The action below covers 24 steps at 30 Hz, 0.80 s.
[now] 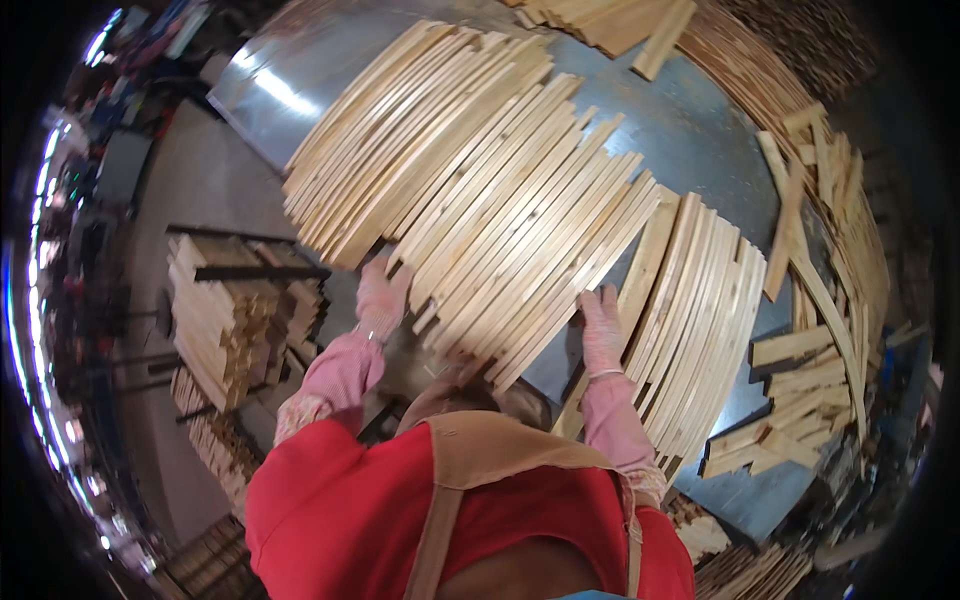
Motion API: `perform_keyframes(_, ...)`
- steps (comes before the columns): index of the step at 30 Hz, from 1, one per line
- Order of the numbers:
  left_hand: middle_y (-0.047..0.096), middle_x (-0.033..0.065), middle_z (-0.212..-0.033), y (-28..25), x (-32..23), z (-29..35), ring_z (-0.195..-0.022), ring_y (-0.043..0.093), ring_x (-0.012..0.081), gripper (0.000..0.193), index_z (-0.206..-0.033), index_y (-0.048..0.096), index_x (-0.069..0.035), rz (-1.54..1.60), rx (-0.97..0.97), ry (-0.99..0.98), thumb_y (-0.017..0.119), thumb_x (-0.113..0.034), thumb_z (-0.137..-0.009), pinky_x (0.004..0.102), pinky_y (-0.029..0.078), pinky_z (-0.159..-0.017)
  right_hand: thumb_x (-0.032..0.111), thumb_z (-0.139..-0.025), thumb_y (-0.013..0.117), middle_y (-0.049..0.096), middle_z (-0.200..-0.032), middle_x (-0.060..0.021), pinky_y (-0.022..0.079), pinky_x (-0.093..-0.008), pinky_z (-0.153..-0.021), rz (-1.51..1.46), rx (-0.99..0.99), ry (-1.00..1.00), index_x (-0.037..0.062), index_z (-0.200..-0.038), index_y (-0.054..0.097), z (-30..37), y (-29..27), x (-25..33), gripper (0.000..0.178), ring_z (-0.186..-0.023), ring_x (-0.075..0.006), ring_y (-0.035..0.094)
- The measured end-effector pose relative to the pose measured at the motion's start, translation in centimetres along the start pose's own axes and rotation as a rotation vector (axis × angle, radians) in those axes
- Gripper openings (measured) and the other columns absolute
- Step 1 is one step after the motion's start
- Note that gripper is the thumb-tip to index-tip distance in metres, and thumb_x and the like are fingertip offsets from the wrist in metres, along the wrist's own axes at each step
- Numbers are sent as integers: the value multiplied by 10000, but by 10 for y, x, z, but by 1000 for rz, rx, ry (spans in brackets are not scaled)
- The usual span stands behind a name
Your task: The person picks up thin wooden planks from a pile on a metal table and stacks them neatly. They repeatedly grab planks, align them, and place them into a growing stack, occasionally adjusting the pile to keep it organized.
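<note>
Item: fan of pale wooden slats [500, 200], laid flat and side by side on a grey metal table [690, 130]. Long axes run from the near edge by the person, up and away toward the far left; the near ends step back in a ragged stagger.

Second fan of slats [700, 310], to the right of the first, just beside it, long axes steeper, near ends by the table's near right edge.

Left hand [382, 295], pink glove: flat against the near ends of the main fan at its left side, fingers spread, nothing clasped. Forearm in a pink floral sleeve, bent in from the lower left.

Right hand [602, 325], pink glove: open, palm on the near ends at the fan's right side, in the gap between the two fans. Grip closed on nothing. Forearm rises nearly straight from below.

Open room: bare metal shows at the far left corner and between the fans.

Surroundings: loose offcuts [820, 300] heaped along the right rim; stacked slats on a rack [235, 310] below the table's left edge.
</note>
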<state>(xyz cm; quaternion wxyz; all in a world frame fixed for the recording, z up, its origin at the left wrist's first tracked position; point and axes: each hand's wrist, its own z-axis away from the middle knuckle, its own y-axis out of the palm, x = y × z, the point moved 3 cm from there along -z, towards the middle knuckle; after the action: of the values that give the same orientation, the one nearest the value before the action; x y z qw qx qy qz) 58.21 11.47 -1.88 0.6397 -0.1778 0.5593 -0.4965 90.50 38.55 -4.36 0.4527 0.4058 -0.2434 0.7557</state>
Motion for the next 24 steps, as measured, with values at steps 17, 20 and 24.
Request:
perform_keyframes(17,603,241,-1530,131,-129,-154,-1409,584,326,882,-1675,332,36,771,755,215,757,-197,-939,403,433,-1212,284,-876,921,659,-1445,-239,491,-364,-1170,92,-279,-51,-63,-1659,350,-71,-19,-1,1029,-1319,-313,654)
perform_keyframes(20,592,208,-1544,106,-177,-136,-1431,565,312,865,-1679,337,47,823,904,192,736,-112,-928,395,416,-1228,227,-876,914,676,-1408,-205,520,-353,-1123,-125,-231,-127,-63,-1626,394,-66,-30,16,958,-1258,-278,677)
perform_keyframes(24,618,178,-1498,49,-244,-134,-1332,620,250,880,-1672,386,4,843,868,405,773,-134,-894,372,480,-1160,150,-902,867,684,-1362,-121,587,-380,-997,-280,-214,-324,-17,-1517,528,-31,-23,103,722,-1176,-238,695)
